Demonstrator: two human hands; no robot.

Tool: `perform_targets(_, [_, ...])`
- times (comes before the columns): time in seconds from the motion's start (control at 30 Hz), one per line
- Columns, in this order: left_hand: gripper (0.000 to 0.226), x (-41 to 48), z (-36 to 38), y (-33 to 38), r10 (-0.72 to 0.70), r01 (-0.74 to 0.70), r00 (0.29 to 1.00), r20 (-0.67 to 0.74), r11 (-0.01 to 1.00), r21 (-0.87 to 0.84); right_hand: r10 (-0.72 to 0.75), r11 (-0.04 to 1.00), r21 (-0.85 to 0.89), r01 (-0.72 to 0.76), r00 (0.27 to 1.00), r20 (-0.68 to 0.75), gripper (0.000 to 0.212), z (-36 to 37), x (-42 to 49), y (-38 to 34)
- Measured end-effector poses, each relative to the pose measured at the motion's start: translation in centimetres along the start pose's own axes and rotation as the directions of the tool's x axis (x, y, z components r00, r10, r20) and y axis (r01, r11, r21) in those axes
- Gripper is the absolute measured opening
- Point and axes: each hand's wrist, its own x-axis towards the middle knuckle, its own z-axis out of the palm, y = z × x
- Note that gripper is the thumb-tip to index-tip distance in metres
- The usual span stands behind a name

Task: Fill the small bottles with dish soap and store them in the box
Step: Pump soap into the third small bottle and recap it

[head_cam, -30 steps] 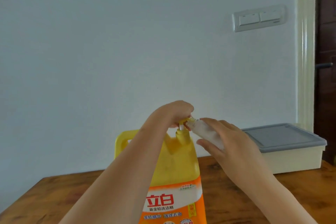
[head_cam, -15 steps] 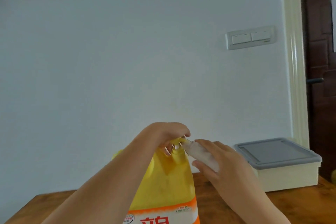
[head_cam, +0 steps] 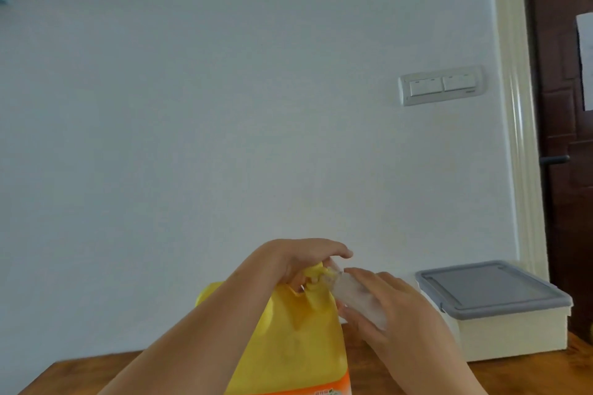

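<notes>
Left hand: the left hand (head_cam: 301, 261) arches over the yellow pump head (head_cam: 316, 272) of the jug, fingers (head_cam: 340, 253) curled across its top and the thumb tucked under it; the forearm runs in from the lower left.
Right hand: the right hand (head_cam: 398, 311) holds 1 small bottle (head_cam: 356, 295), fingers wrapped around its body from the right side.
Small bottle: clear plastic, tilted, its mouth up against the spout of the pump head, its base low in the right palm; the fill level cannot be told through the blur.
Dish soap jug: the large yellow dish soap jug (head_cam: 288, 340) stands upright on the desk (head_cam: 529, 375), an orange label band showing at the bottom edge of the view, a handle at its left shoulder.
Box: a cream box (head_cam: 510, 335) with a grey lid (head_cam: 487, 285) closed on it sits on the desk at the right, near the right hand but apart from it, close to the wall.
Background: a pale wall (head_cam: 192, 106) carries a white plate with 2 rocker switches (head_cam: 441, 85); a dark wooden door (head_cam: 558, 202) with a black handle (head_cam: 555, 159) fills the right edge, a sheet of paper (head_cam: 585, 64) on it.
</notes>
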Motion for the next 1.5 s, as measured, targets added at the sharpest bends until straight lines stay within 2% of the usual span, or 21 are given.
perform_targets(0.1, [0.032,0.6,0.5,0.0,0.059,-0.057,0.997,-0.057,0.997,0.043,-0.001,1.000,-0.012,0.001,0.998,-0.057,0.043,-0.2,-0.2,-0.2])
perform_targets(0.2, [0.017,0.8,0.8,-0.1,0.152,-0.099,0.984,-0.095,0.904,0.415,-0.025,0.998,-0.066,0.021,0.998,-0.061,0.043,-0.5,-0.3,-0.1])
perform_targets(0.27, [0.021,1.0,1.0,-0.2,0.191,-0.111,0.978,-0.090,0.829,0.548,-0.027,0.995,-0.092,0.026,1.000,-0.011,0.044,-0.7,-0.3,0.0])
perform_targets(0.33, [0.021,1.0,0.6,-0.5,0.208,-0.174,0.978,-0.029,0.881,0.441,-0.030,0.996,-0.081,0.030,1.000,0.009,0.046,-0.8,-0.3,0.0])
perform_targets(0.4, [0.030,0.9,0.0,-0.5,0.157,-0.159,0.985,0.070,0.987,0.026,-0.030,0.998,-0.060,0.030,1.000,0.005,0.051,-0.9,-0.2,-0.3])
perform_targets(0.5, [0.051,1.1,-0.7,-0.5,0.177,-0.115,0.953,0.244,0.962,-0.248,-0.033,0.999,-0.028,0.033,0.999,-0.001,0.055,-1.0,-0.3,-0.5])
perform_targets(0.57, [0.044,1.3,-0.5,-0.5,0.155,-0.115,0.972,0.176,0.969,-0.219,-0.039,0.999,-0.017,0.038,0.999,-0.021,0.054,-0.9,-0.3,-0.5])
perform_targets(0.6, [0.034,1.7,-0.3,-0.7,0.160,-0.152,0.984,0.075,0.984,-0.095,-0.033,0.999,-0.016,0.033,0.999,-0.024,0.052,-0.8,-0.5,-0.5])
perform_targets(0.67, [0.019,1.7,0.0,-0.8,0.210,-0.155,0.973,-0.094,0.900,0.406,-0.025,0.999,-0.047,0.023,0.999,-0.029,0.046,-0.8,-0.7,-0.6])
perform_targets(0.7, [0.016,2.1,0.2,-0.8,0.233,-0.133,0.960,-0.154,0.867,0.481,-0.022,0.997,-0.069,0.020,1.000,-0.021,0.045,-0.7,-0.7,-0.4])
perform_targets(0.8, [0.022,2.0,0.1,-0.9,0.235,-0.207,0.971,-0.047,0.920,0.332,-0.019,0.998,-0.068,0.017,1.000,-0.018,0.048,-0.8,-0.6,-0.3])
perform_targets(0.87, [0.039,1.2,-0.6,-1.0,0.182,-0.178,0.980,0.082,0.982,-0.057,-0.026,0.998,-0.053,0.025,0.999,-0.029,0.052,-0.9,-0.6,-0.5])
perform_targets(0.93, [0.055,1.4,-1.6,-1.2,0.231,-0.149,0.947,0.225,0.932,-0.329,-0.018,1.000,-0.023,0.017,0.998,-0.058,0.049,-1.0,-0.5,-0.6])
perform_targets(1.0, [0.061,1.3,-2.1,-1.4,0.286,-0.149,0.922,0.262,0.885,-0.441,-0.021,0.999,-0.026,0.019,0.997,-0.071,0.045,-0.9,-0.5,-0.5])
perform_targets(1.1, [0.055,1.3,-1.8,-1.4,0.245,-0.149,0.945,0.217,0.912,-0.383,-0.015,0.999,-0.044,0.012,0.996,-0.083,0.045,-0.8,-0.5,-0.6])
perform_targets(1.2, [0.030,1.6,-0.9,-1.0,0.187,-0.160,0.980,0.063,0.940,-0.300,-0.006,1.000,-0.027,0.004,0.995,-0.099,0.046,-0.7,-0.7,-1.0])
perform_targets(1.27, [0.018,1.4,-0.3,-1.0,0.160,-0.165,0.986,-0.052,0.981,-0.104,-0.005,0.999,-0.041,0.000,0.995,-0.100,0.042,-0.6,-0.9,-1.0])
perform_targets(1.33, [0.025,1.7,-0.1,-1.2,0.162,-0.131,0.979,-0.121,0.964,0.231,-0.008,0.998,-0.069,0.000,0.994,-0.112,0.039,-0.6,-0.9,-1.0])
perform_targets(1.4, [0.031,1.6,0.4,-1.2,0.191,-0.130,0.970,-0.147,0.928,0.348,0.008,0.997,-0.076,-0.015,0.995,-0.095,0.040,-0.5,-0.9,-0.9])
perform_targets(1.43, [0.032,1.3,0.5,-1.1,0.182,-0.143,0.978,-0.104,0.943,0.302,0.018,0.997,-0.071,-0.024,0.996,-0.082,0.041,-0.6,-1.0,-0.9])
perform_targets(1.5, [0.045,0.8,-0.4,-1.1,0.157,-0.157,0.987,0.014,0.987,-0.017,0.022,0.998,-0.063,-0.026,0.997,-0.071,0.044,-0.6,-0.9,-1.1])
